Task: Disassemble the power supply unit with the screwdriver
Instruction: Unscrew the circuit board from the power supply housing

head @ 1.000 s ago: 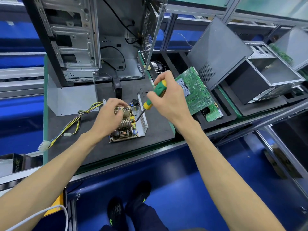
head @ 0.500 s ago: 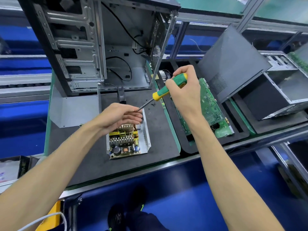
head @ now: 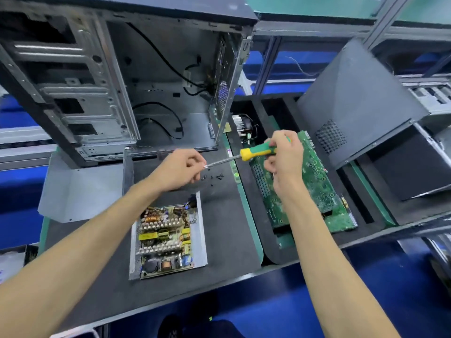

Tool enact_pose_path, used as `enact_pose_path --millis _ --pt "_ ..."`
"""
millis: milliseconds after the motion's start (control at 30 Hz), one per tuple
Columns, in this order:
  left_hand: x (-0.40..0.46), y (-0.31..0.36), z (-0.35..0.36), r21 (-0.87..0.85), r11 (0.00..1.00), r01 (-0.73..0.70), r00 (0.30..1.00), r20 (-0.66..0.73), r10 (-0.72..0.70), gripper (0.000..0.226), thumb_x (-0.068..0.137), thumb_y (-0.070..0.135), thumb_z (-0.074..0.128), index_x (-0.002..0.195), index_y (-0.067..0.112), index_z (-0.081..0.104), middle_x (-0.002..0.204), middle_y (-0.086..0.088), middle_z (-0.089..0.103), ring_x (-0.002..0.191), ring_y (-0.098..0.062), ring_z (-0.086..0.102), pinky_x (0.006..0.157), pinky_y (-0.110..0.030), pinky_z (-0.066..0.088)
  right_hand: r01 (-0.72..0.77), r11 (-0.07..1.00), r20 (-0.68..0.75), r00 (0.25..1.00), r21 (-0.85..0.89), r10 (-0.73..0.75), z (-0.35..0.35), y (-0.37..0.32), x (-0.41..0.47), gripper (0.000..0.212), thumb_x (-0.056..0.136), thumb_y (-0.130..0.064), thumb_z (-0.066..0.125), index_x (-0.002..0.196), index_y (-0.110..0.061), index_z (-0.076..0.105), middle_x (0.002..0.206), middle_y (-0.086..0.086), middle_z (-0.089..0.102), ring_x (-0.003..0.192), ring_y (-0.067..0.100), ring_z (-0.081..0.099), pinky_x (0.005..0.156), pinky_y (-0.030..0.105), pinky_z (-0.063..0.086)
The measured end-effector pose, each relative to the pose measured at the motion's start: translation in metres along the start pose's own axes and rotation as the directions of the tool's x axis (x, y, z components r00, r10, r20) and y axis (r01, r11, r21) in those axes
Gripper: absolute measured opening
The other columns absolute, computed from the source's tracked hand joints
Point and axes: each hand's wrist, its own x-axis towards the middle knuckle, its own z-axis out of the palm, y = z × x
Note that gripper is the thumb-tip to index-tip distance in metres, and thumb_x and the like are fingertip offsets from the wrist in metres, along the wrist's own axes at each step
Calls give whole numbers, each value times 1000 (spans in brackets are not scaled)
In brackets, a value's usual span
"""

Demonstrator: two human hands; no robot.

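A dark work mat (head: 231, 240) on a bench is seen from above, with an emptied computer case (head: 117, 76) standing open at its far edge. To the right, a green motherboard (head: 314, 189) is laid in a black foam tray (head: 266, 240), and a grey case panel (head: 361, 101) is propped beyond it. Near the middle of the mat, closer to the viewer, the power supply unit (head: 167, 237) is set down flat with its cover off, so that the circuit board, copper coil, yellow parts and finned heat sinks are exposed inside a shallow metal tray. It is judged to be fairly light but stiff, with sharp sheet-metal edges and fragile soldered parts; it is best held by the tray's outer walls, never by the components. Above and beyond it, the screwdriver (head: 246, 154) is held nearly level by its green and yellow handle, which is wrapped by the curled fingers of the right hand (head: 284, 159). Its metal tip is pinched by the fingertips of the left hand (head: 181, 168), apparently to take off a screw, though none can be made out. Just below the tip, a small scatter of black screws (head: 214, 178) is left on the mat.
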Motion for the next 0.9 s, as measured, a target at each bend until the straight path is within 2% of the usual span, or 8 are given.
enact_pose_path --millis 67,167,333,467,533,633,767,900 --pt "17 -5 20 169 985 41 996 73 -54 6 97 18 62 92 19 64 56 9 68 47 0 58 55 -18 49 -54 998 16 998 -30 55 -4 6 10 9 87 -4 51 87 -12 48 76 0 53 47 11 21 40 23 19" --pt "33 -20 43 294 952 87 983 130 -130 7 94 15 63 88 16 58 55 9 66 42 8 54 51 -14 42 -93 994 37 995 -60 96 -10 15 19 13 86 -2 52 84 -14 47 79 1 53 47 11 22 40 24 18" --pt "41 -35 49 319 931 176 965 131 -228 20 87 16 73 79 19 55 60 4 71 49 3 60 69 -32 57 -129 989 52 990 -71 133 -13 21 26 13 84 -2 52 83 -14 47 83 5 52 48 11 24 41 24 18" --pt "39 -31 44 306 930 204 967 85 -240 25 89 32 73 79 14 59 59 4 72 48 0 62 64 -29 56 -131 990 76 988 -61 135 -9 21 27 13 86 -1 53 87 -13 47 83 4 50 48 11 24 40 23 20" --pt "35 -23 37 240 941 237 965 54 -257 27 95 34 65 79 13 58 61 1 72 48 -7 65 57 -26 54 -143 989 92 985 -38 146 -4 19 25 14 88 -2 54 93 -12 46 86 6 51 48 11 25 40 23 21" --pt "23 -10 25 18 966 257 965 44 -257 26 104 21 50 80 11 56 69 -9 73 49 -13 65 46 -21 49 -182 981 104 979 62 175 7 15 18 12 92 -5 54 95 -12 46 84 4 47 49 12 28 40 23 22" --pt "-10 -2 7 -156 974 164 986 11 -164 29 106 13 43 84 6 59 73 -13 71 57 -18 65 52 -22 53 -257 942 190 957 216 217 28 11 -2 9 94 -5 53 91 -12 47 67 0 58 44 13 42 35 22 28" --pt "-50 -7 -10 -234 966 112 992 -28 -122 29 106 11 44 82 8 61 69 -13 70 55 -18 64 56 -28 52 -223 965 235 954 140 187 51 16 -36 5 93 -4 52 92 -8 50 89 13 62 43 15 46 37 22 31"
